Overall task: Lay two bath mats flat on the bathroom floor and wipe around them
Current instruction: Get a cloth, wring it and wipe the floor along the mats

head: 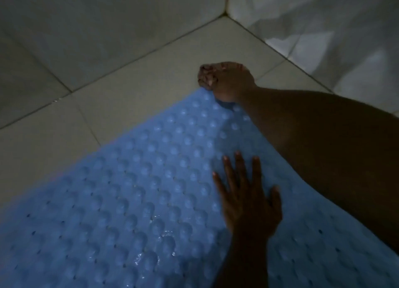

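Light is dim. Nearest me, the blue bath mat [133, 201] lies flat on the tiled floor [133, 82], bumps up, small holes across it, with wet glints near its middle. My left hand [248, 201] rests palm down on the mat, fingers spread, gripping nothing. My right forearm [323, 140] crosses above the mat's right part and hides that strip of it. Farther along, at the mat's far corner, my right hand [224, 80] is clenched, with something crumpled and pale-flecked [206, 76] showing at the knuckles; I cannot tell what it is. The heel of that hand touches the mat's corner. Beyond the mat, bare floor tiles run to the corner where two tiled walls [108, 17] meet. Only one mat shows.
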